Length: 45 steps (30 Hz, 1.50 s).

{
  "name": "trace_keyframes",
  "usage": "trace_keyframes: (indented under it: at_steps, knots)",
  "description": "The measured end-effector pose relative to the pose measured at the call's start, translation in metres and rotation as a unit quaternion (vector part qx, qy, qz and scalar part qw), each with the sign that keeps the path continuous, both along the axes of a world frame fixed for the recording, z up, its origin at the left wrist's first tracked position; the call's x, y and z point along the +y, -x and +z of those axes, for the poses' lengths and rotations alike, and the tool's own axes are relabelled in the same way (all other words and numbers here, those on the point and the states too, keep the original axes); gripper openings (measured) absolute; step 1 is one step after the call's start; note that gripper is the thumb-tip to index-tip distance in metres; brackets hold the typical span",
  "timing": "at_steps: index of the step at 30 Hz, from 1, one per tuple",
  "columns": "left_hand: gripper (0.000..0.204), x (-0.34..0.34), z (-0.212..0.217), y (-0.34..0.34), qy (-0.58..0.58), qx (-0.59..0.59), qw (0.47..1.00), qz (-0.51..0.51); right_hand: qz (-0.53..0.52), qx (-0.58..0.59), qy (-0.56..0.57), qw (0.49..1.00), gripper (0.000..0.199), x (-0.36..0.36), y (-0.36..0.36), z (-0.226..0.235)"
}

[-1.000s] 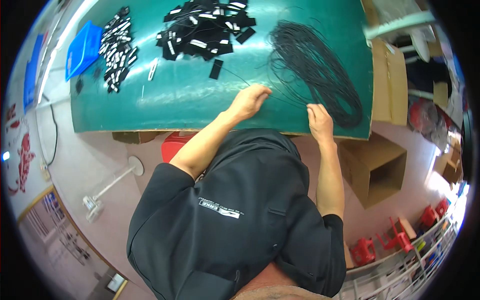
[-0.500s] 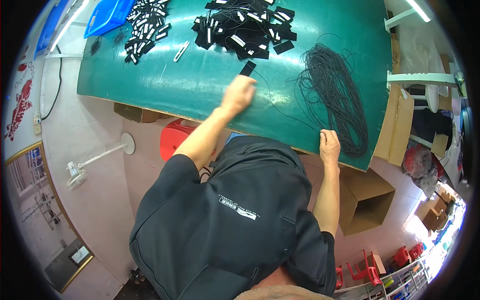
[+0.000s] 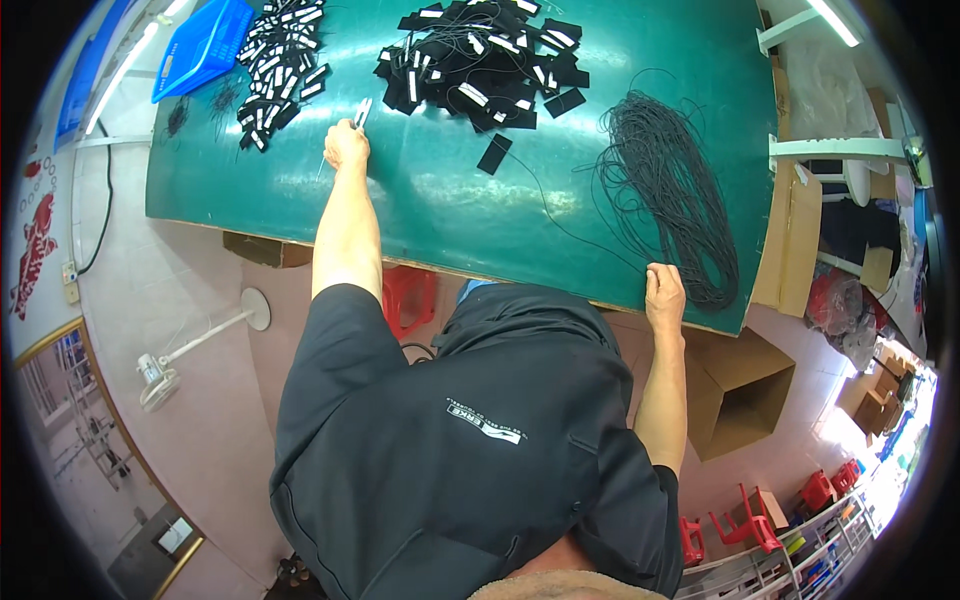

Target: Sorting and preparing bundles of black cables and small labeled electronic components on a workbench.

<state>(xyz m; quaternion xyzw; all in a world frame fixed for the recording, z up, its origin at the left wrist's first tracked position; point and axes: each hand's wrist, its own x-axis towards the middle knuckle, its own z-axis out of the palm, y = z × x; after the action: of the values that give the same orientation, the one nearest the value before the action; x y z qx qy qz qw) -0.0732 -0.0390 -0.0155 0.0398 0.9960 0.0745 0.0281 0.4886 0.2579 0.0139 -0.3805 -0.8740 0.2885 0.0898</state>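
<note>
My left hand point(image 3: 346, 146) is stretched far out over the green table mat point(image 3: 440, 215), its fingers closed on a small silver tool point(image 3: 362, 110) beside a scatter of black tags with white labels point(image 3: 280, 65). At the mat's near edge, my right hand point(image 3: 665, 292) has its fingers curled on the end of a thin black cord point(image 3: 575, 232). That cord runs back to a single black tag point(image 3: 495, 154). A big heap of black tags point(image 3: 480, 55) lies further back. A large coil of black cords point(image 3: 665, 190) sits just beyond my right hand.
A blue tray point(image 3: 200, 45) sits at the mat's far left corner. An open cardboard box point(image 3: 740, 390) stands on the floor right of me, a red stool point(image 3: 410, 300) under the table, and a white fan point(image 3: 165, 375) on the floor to the left. Shelving is at the right.
My left hand has moved from the cord near the table's front edge out and to the left onto the silver tool. My right hand has stayed at the near edge with the cord.
</note>
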Motion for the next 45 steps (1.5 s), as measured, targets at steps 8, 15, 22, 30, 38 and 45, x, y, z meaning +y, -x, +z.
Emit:
trace_keyframes:
  at_steps: [8,15,22,30,38,45]
  knots:
    - [0.029,-0.039,-0.025,-0.007,-0.23,-0.008,0.972,-0.045,-0.023,0.054,-0.005,0.998,0.009,0.0,0.0,-0.01]
    - [0.016,0.115,0.068,-0.224,-0.466,-0.406,0.732,-0.288,-0.135,0.133,-0.001,0.982,0.012,-0.003,-0.013,-0.023]
    - [0.013,0.223,0.035,-0.366,-0.326,-0.504,0.631,-0.491,-0.193,0.173,0.175,0.95,0.01,-0.005,-0.015,-0.014]
    - [0.013,0.236,0.003,-0.395,-0.325,-0.615,0.592,-0.407,-0.248,0.339,0.317,0.85,0.01,-0.019,-0.019,-0.024]
    - [0.015,0.239,0.013,-0.395,-0.247,-0.58,0.627,-0.458,-0.225,0.37,0.322,0.842,0.013,-0.024,-0.013,-0.027]
    - [0.025,0.241,-0.007,-0.392,-0.248,-0.572,0.61,-0.49,-0.265,0.384,0.423,0.777,0.019,-0.025,-0.022,-0.023]
